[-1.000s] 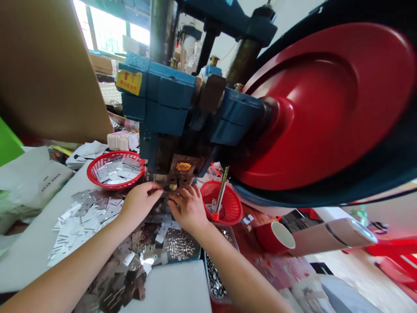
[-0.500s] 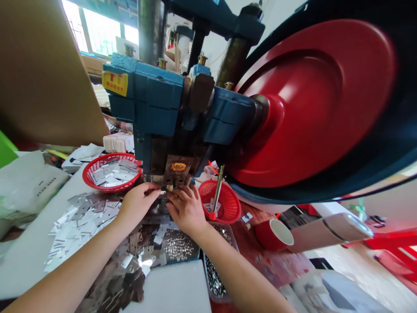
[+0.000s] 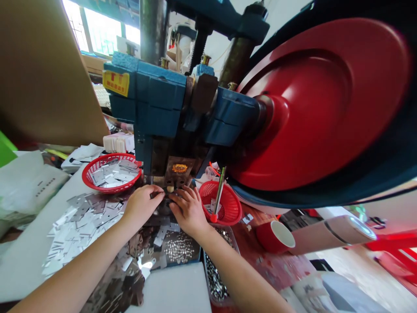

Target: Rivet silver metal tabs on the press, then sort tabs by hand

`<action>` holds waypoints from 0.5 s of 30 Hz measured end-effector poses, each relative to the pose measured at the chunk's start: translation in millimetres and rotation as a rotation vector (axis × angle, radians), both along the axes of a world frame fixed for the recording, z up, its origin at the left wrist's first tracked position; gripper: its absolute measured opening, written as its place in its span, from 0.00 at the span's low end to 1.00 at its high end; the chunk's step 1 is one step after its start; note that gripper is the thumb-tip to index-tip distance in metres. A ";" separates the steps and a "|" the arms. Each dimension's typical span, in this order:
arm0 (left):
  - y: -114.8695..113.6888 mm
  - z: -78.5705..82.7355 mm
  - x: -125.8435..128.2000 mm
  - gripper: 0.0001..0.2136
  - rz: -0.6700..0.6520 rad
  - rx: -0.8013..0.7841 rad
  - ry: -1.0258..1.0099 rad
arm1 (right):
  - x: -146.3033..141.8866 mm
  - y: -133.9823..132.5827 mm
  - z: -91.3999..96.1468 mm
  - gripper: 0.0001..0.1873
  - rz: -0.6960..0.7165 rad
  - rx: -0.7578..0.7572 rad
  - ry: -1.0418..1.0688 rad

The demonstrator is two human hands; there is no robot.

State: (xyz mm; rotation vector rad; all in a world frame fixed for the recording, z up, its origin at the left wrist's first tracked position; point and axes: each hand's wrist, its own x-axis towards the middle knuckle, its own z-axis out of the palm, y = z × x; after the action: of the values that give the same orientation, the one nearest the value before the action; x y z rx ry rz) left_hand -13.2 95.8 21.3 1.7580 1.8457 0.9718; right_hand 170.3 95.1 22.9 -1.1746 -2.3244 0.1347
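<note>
Both hands are at the die under the ram of a blue press. My left hand is closed in a pinch at the left of the die; whatever lies between its thumb and forefinger is hidden. From the right, my right hand reaches in with its fingers stretched out and slightly apart, their tips by the die. A small pale round piece shows between the two hands. Flat metal plates lie heaped left of my left forearm. Small shiny metal parts are spread on a tray under my right wrist.
A red basket of metal plates stands left; another red basket is at the right. A clear bin of shiny parts sits under my right forearm. The large red flywheel, red cup and pink bottle occupy the right.
My left hand has turned slightly, and the small light piece that showed at its fingertips is no longer visible. My right hand has shifted slightly. The view has moved a little.
</note>
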 end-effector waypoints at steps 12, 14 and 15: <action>14.7 -13.9 -2.2 0.12 -0.073 0.052 0.076 | -6.1 -4.8 3.3 0.15 -0.014 0.143 -0.110; 15.1 -12.4 -1.9 0.12 -0.096 0.070 0.089 | -5.6 -6.1 4.6 0.15 -0.018 0.133 -0.106; 14.5 -11.2 -1.9 0.12 -0.105 0.081 0.100 | -4.9 -6.9 5.2 0.15 -0.018 0.125 -0.104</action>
State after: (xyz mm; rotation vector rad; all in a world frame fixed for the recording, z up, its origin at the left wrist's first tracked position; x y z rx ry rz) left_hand -15.2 110.3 10.1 1.9637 1.7761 0.9455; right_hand 165.4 88.2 28.1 -1.1648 -2.3729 -0.0792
